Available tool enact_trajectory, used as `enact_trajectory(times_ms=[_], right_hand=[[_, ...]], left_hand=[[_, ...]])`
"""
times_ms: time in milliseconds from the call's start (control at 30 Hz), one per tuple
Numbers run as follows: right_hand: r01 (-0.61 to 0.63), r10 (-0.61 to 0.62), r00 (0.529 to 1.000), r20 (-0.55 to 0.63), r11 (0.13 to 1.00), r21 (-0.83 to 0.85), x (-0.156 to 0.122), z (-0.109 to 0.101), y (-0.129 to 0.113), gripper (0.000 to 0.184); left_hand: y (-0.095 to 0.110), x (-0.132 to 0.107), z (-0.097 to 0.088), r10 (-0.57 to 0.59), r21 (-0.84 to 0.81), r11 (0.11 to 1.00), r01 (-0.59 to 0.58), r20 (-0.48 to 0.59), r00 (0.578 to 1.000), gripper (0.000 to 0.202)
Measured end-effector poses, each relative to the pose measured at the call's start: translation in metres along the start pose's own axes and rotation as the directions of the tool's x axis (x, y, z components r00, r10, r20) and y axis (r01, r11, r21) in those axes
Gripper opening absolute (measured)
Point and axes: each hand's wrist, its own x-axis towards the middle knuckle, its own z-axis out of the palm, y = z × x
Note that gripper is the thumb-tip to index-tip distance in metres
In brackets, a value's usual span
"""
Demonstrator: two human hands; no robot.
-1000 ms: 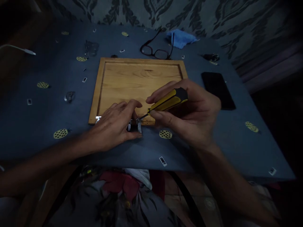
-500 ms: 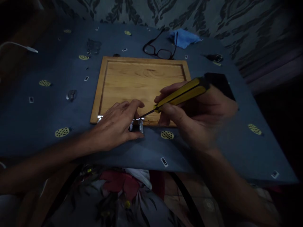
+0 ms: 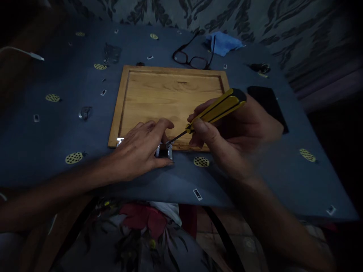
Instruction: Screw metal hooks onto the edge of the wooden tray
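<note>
A framed wooden panel point(image 3: 170, 94) lies on the table. At its near edge sits a shiny metal fitting point(image 3: 169, 152), whose exact kind I cannot make out. My left hand point(image 3: 138, 147) rests over this edge, thumb and fingers curled around the fitting and covering part of it. Another bright metal piece point(image 3: 120, 141) shows by the panel's near left corner, beside that hand. In my right hand point(image 3: 232, 136) is a screwdriver point(image 3: 217, 109) with a yellow and black handle. It slants down to the left, its tip at the fitting beside my left fingers.
Beyond the panel lie glasses point(image 3: 191, 59) and a blue cloth point(image 3: 224, 43). A dark flat object point(image 3: 268, 105) is right of the panel. To the left are a small metal piece point(image 3: 85, 112), a clear plastic bag point(image 3: 112, 53) and a white cable point(image 3: 35, 56).
The screwdriver handle has turned and tilted a little more steeply in my right hand, its tip still at the fitting. My left hand stays nearly in place.
</note>
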Motion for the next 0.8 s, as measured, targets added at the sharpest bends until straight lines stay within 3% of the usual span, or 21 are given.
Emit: enact_trajectory(times_ms=[200,433,700,800], right_hand=[[-0.006,0.006,1.000,0.003,1.000,0.023,0.0004,0.0000,-0.0031,0.012],[-0.034,0.014,0.985,0.172,0.993,0.112,0.0057,-0.0058,-0.0062,0.018],[-0.004,-0.003,0.996,0.094,0.997,0.072,0.0069,-0.0035,-0.0044,0.024],[-0.031,0.017,0.992,0.125,0.993,0.112,0.0081,-0.0042,-0.0049,0.023]], left_hand=[[0.0002,0.0008,0.0007,-0.004,0.012,1.000,0.004,0.000,1.000,0.063],[-0.0002,-0.0002,-0.0006,0.009,0.008,1.000,-0.009,0.002,1.000,0.061],[-0.0043,-0.0010,0.0034,0.027,0.039,0.999,-0.026,-0.010,1.000,0.065],[-0.0028,-0.0004,0.0020,0.022,0.036,0.999,-0.022,0.001,1.000,0.063]])
